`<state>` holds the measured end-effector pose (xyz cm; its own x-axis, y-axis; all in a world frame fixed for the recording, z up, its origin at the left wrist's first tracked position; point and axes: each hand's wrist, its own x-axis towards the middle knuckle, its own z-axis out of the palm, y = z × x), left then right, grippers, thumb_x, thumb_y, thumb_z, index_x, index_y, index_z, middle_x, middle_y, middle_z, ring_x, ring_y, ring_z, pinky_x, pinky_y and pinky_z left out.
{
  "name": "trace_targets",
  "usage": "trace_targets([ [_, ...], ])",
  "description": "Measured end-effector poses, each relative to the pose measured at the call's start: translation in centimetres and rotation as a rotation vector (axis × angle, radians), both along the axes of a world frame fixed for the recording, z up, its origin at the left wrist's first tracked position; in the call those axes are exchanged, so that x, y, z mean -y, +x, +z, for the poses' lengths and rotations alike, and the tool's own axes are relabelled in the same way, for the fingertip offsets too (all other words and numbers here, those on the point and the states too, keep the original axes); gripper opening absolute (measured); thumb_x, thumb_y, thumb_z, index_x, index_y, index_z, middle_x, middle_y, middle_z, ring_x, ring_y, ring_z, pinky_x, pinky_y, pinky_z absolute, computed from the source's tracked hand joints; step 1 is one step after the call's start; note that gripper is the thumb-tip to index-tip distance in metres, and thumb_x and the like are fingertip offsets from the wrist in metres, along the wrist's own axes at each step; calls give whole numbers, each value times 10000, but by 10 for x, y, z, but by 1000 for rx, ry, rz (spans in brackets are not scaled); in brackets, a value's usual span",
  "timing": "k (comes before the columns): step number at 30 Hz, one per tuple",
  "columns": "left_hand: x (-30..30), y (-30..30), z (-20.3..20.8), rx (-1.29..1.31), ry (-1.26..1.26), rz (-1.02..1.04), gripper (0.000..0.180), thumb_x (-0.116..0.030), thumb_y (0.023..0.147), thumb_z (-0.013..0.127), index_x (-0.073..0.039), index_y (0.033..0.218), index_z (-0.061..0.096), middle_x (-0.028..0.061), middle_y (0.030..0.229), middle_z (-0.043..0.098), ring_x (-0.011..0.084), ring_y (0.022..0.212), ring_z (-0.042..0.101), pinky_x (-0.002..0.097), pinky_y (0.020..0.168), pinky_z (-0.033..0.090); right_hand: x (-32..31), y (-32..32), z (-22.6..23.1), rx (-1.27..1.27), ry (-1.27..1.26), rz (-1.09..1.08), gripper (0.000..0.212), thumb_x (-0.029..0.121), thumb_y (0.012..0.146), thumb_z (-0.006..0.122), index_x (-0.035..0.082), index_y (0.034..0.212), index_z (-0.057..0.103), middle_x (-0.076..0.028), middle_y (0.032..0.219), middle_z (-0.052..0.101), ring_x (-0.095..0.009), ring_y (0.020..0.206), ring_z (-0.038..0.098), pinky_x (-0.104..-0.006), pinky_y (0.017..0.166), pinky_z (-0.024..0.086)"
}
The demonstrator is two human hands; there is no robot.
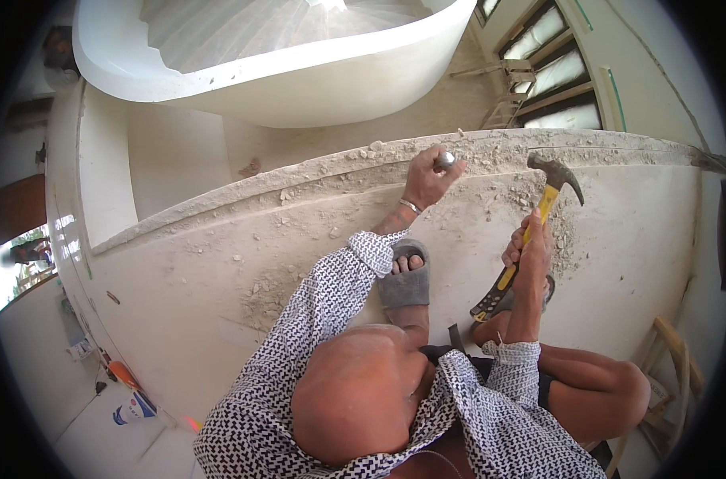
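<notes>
My left hand (428, 182) is closed around a metal chisel, held over the rough ledge. Only the chisel's rounded shiny end (445, 160) shows above my fist; its tip is hidden. In my right hand (532, 251) is a claw hammer (548, 199) with a yellow and black handle, gripped mid-handle. The steel head is raised to the right of the chisel, apart from it. Below both hands runs the chipped, curved ledge (339, 180), with a rough broken strip along it. Broken rubble (566, 239) and dust lie on and beside the ledge.
Beyond the ledge curves a white stair wall (299, 80), with a lower level showing past the edge. My sandalled foot (405, 279) rests close to the ledge. A wooden frame (678, 359) stands at right; a white packet (135, 409) lies lower left.
</notes>
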<state>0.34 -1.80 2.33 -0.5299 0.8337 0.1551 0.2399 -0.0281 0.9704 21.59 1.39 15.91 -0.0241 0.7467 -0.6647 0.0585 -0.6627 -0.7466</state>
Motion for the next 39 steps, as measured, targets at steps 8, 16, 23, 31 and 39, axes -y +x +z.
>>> trace_targets([
  [8,63,-89,-43,523,146,620,386,-191,976,642,-89,626,515,-37,591,510,80,533,430,299,486,323,-3,-5,15,6,2,4,322,411,1072,510,127,923,479,54,590,380,-47,415,345,-229,381,294],
  [16,75,-102,-15,750,476,818,404,-207,967,601,-158,611,418,-31,559,415,93,500,363,295,488,285,-1,-2,3,-2,0,9,327,412,1058,535,124,916,477,49,588,398,-50,411,367,-235,364,291],
  [23,92,-84,-24,448,176,791,396,-192,954,605,-114,595,458,0,530,454,122,477,389,311,474,312,-5,0,13,-39,18,78,338,411,1053,557,122,893,483,48,588,413,-44,402,370,-233,348,297],
  [31,81,-108,-11,577,440,823,409,-200,975,528,-132,612,353,-4,536,372,136,478,364,337,480,307,5,-6,11,-56,13,84,352,407,1044,577,118,870,476,57,567,405,-38,382,363,-225,339,302],
  [39,127,-160,-39,632,380,855,449,-287,970,446,-176,582,249,-19,503,225,155,458,248,352,517,299,3,0,19,-67,1,154,351,410,1046,574,124,870,473,56,558,405,-31,378,352,-218,338,296],
])
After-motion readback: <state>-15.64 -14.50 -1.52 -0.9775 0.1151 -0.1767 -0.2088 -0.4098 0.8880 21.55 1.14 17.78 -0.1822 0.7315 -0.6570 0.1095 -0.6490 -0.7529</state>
